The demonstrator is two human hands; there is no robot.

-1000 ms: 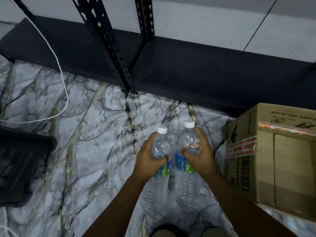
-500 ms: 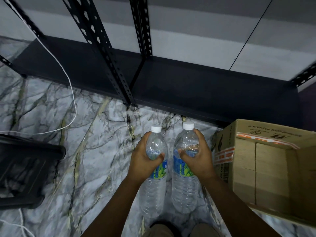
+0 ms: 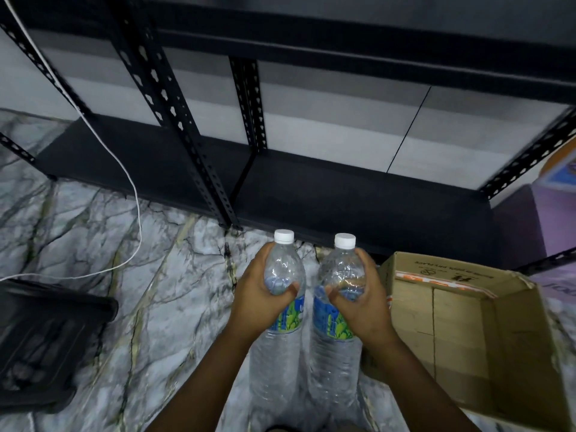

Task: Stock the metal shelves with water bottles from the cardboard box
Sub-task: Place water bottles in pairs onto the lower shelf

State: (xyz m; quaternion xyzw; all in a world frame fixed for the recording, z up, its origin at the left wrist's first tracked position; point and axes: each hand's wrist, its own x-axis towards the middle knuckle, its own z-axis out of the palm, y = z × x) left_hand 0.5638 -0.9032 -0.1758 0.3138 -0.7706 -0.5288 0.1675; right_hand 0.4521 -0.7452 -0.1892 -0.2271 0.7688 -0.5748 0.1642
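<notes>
Holding two bottles, one per hand. Left hand (image 3: 265,294) wraps the upper body of the left bottle (image 3: 282,294), thumb across the front just above the label. Right hand (image 3: 358,299) grips the right bottle (image 3: 338,304) the same way. Both hands full, fingers curled round the plastic. Caps white, both on. Long axes roughly upright, caps pointing up and away from me, bases hanging down toward my feet. Bottles side by side, near each other, not clearly touching.

Box (image 3: 467,332) sits just right of my right hand, flaps open; what I see of the inside shows only cardboard, cannot tell whether more bottles remain.

Key relation: bottom shelf (image 3: 358,198) lies straight ahead and lower than the caps, past a strip of marble floor (image 3: 156,291). A higher shelf (image 3: 343,48) runs across the top of view. An upright post (image 3: 174,120) stands ahead-left; the bay right of it is open to both hands, about equally near. Judgement: carry phase, nothing placed yet.

Also noted: white cable (image 3: 131,182), dark crate (image 3: 46,338) at left.
</notes>
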